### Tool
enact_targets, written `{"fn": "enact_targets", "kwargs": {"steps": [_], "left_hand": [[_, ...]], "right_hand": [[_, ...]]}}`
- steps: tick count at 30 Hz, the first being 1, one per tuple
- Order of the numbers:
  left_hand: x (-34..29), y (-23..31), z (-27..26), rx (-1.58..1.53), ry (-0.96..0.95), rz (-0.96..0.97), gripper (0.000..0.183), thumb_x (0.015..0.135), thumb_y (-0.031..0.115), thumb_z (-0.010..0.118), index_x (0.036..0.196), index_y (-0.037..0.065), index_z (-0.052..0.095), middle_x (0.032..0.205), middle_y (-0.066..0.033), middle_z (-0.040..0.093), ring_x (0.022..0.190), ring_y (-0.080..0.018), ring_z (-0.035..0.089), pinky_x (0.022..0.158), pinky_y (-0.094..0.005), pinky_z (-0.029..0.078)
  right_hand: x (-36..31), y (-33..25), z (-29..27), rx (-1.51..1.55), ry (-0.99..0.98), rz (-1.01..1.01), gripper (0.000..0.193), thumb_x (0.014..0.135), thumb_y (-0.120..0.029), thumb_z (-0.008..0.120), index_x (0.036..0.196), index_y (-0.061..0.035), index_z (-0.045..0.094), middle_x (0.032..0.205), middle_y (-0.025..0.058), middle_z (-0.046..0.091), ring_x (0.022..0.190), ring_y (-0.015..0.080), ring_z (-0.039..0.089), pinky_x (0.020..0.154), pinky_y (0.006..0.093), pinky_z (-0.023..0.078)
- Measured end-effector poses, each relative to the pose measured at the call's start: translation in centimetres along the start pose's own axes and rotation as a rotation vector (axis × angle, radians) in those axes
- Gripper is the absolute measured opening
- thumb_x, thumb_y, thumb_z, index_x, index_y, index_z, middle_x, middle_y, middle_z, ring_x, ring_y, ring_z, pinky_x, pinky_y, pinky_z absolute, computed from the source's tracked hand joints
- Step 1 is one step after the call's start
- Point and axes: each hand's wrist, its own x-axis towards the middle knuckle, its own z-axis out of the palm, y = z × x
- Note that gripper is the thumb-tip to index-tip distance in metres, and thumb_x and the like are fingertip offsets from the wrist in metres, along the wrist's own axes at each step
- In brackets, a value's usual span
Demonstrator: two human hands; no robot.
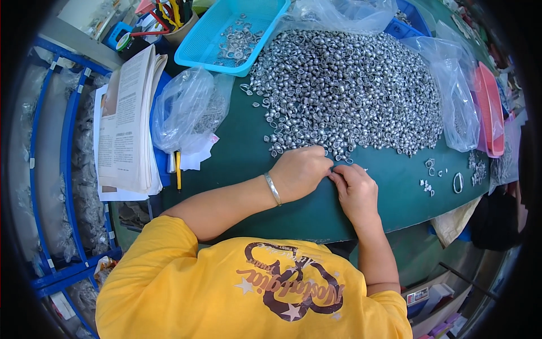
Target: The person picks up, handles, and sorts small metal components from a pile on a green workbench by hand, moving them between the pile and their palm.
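A green table (401, 198) bears silvery pieces (350, 85) — mostly heaped.

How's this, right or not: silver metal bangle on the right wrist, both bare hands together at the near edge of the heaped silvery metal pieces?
Wrong wrist: the head view shows the silver metal bangle on the left wrist, not right. The rest stands: left hand and right hand together at the near edge of the heaped silvery metal pieces.
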Motion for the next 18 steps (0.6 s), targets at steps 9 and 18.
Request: {"fn": "enact_targets", "kwargs": {"steps": [9,18], "left_hand": [[-0.7,0.0,0.4,0.045,-0.04,0.075,0.005,0.075,0.009,0.057,0.078,0.006,0.061,0.069,-0.0072,0.049,0.066,-0.024,0.055,0.057,-0.033,0.046],[-1.2,0.2,0.1,-0.223,0.076,-0.071,0.008,0.072,0.008,0.066,0.079,0.006,0.066,0.068,-0.0063,0.051,0.062,-0.0209,0.053,0.055,-0.0297,0.043]], "right_hand": [[-0.4,-0.2,0.0,-0.041,0.031,0.01,0.013,0.071,-0.013,0.067,0.082,-0.0079,0.064,0.068,0.0077,0.056,0.058,0.027,0.057,0.051,0.0344,0.046],[-0.6,-0.4,-0.4,0.238,0.027,0.106,0.012,0.069,-0.002,0.068,0.08,-0.0044,0.064,0.063,0.0061,0.053,0.053,0.0177,0.052,0.049,0.0265,0.042]]}}
